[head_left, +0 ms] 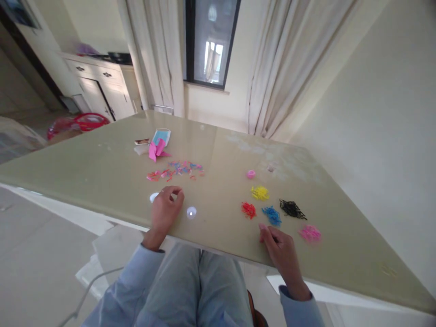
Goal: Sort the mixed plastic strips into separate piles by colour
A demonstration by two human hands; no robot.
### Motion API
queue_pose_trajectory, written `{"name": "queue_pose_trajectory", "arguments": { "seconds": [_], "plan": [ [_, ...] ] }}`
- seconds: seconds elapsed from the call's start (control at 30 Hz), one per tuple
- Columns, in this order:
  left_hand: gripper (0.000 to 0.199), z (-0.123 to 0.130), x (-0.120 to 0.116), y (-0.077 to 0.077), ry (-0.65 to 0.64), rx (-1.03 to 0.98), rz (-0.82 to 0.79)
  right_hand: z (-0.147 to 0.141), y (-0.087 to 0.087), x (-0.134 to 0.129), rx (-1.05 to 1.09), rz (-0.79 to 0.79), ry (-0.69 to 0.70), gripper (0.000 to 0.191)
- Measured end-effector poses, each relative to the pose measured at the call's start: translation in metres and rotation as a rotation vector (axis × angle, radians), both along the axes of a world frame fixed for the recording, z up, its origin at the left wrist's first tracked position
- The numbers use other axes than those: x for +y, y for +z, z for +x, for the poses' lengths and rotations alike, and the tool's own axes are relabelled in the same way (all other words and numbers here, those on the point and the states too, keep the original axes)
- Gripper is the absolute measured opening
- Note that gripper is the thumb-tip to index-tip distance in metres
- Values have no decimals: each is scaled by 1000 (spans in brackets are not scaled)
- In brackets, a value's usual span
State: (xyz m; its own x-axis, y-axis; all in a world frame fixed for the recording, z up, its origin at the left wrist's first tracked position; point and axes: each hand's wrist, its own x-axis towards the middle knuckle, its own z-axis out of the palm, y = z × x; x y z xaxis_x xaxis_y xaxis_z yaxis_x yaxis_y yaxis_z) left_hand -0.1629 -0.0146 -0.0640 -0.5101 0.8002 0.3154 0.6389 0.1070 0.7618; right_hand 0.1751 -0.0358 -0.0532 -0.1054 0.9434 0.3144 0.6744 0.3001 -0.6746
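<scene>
My left hand [168, 203] rests on the table with its fingers curled in a pinch; what it holds, if anything, is hidden. A white round thing [154, 196] shows partly beside it, and a small clear-white disc [191, 213] lies to its right. At the front edge, my right hand [279, 243] is closed with thumb and finger together, and I cannot make out anything in it. Near it are piles of short thin pieces: red [248, 210], blue [272, 215], yellow [260, 193], black [292, 209] and pink [310, 233]. Mixed coloured pieces [182, 168] lie scattered beyond my left hand.
Farther back on the table [218, 154] are a blue face mask [162, 135], a folded pink piece [157, 150] and a small long item [142, 141]. A small pink round thing [251, 174] sits behind the yellow pile. A wall [374, 136] runs along the right.
</scene>
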Motion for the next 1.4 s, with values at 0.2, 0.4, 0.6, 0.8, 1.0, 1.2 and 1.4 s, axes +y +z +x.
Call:
{"name": "queue_pose_trajectory", "arguments": {
  "seconds": [0.2,0.4,0.6,0.8,1.0,1.2,1.4],
  "plan": [
    [18,-7,-11,-4,-107,-7,-30,-36,29,19,-78,-124,243,49],
    [15,-4,-18,-5,-167,-64,7,-121,48,58,-27,-146,427,30],
    [16,-7,-17,-9,-83,-179,110,-211,52,117,-264,-49,498,32],
    [15,-6,-16,-9,-80,-184,114,-263,42,161,-537,-40,436,34],
    [14,-7,-15,-8,-78,-174,120,-270,28,172,-596,-42,412,20],
    [14,-7,-15,-7,-76,-191,125,-266,25,175,-470,-9,411,21],
    [16,-7,-16,-7,-67,-212,113,-255,36,165,-169,-70,395,21]
  ]
}}
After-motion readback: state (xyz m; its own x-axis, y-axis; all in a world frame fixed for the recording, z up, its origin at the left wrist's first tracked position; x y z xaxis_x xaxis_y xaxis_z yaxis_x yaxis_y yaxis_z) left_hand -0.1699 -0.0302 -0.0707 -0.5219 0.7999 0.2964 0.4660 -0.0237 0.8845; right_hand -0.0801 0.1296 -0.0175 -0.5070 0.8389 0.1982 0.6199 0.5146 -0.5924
